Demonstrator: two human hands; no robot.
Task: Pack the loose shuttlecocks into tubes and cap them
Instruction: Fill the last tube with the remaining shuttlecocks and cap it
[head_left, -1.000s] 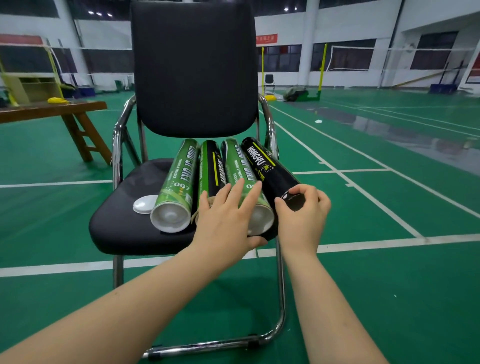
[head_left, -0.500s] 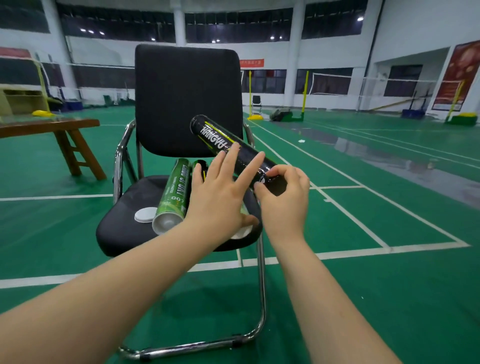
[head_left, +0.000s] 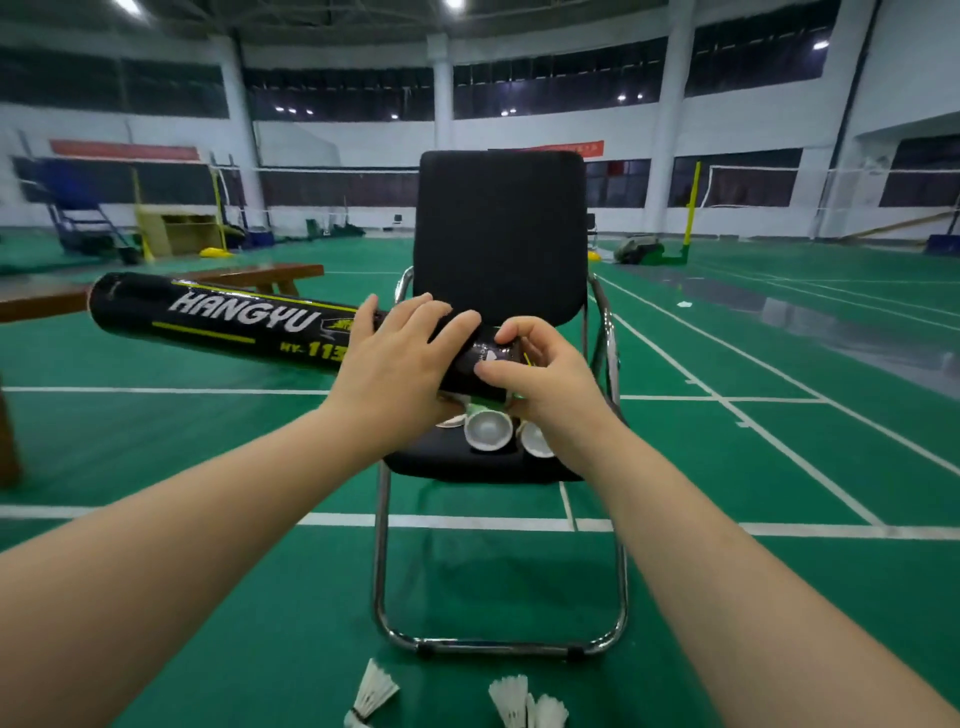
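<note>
**Black tube comes off the chair for filling**

The black tube (head_left: 223, 322), a second ago in the row on the seat, is now held level in the air in front of the backrest. Its far end juts out to the left. The left hand (head_left: 400, 364) curls over the barrel, and the right hand (head_left: 540, 374) pinches the near end, apparently working at the cap. Two white-ended tubes (head_left: 488, 428) stay at the front edge of the seat of the chair (head_left: 498, 234). Loose shuttlecocks (head_left: 511, 699) lie on the floor (head_left: 779, 519) by the chair's base, waiting to be packed.
</note>
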